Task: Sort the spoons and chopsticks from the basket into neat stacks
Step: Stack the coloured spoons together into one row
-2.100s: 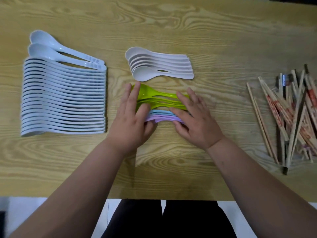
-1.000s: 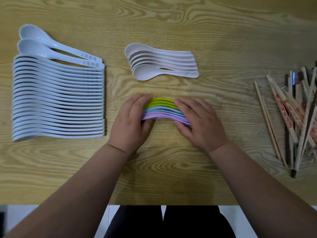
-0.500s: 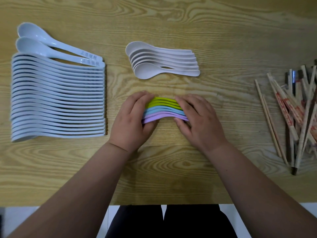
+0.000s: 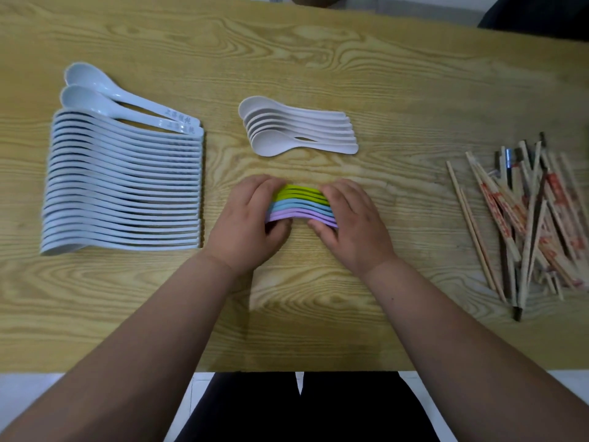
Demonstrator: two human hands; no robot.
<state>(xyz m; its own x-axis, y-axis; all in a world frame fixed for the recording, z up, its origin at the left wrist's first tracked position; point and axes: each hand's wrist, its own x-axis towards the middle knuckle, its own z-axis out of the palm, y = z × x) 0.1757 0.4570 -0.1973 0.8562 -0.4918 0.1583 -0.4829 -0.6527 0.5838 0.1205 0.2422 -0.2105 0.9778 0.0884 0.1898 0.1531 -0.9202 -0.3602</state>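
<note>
A small row of coloured spoons [image 4: 301, 202], green, blue and purple, stands on edge at the middle of the wooden table [image 4: 318, 59]. My left hand [image 4: 248, 224] grips its left end, fingers over the top and thumb underneath. My right hand [image 4: 350, 224] grips the right end the same way. A long row of pale blue spoons [image 4: 124, 186] lies at the left, with two more resting on its far end. A short stack of white spoons [image 4: 296, 130] sits just beyond my hands. A loose heap of chopsticks [image 4: 529, 218] lies at the right.
The table's near edge [image 4: 287, 368] runs just above my lap. Bare wood lies between the spoon rows and the chopsticks, and across the far part of the table. A dark object [image 4: 541, 14] shows at the far right corner.
The green spoons, splayed apart two seconds ago, have been pressed together with the blue and purple ones into one tight row. Both hands stay on its ends.
</note>
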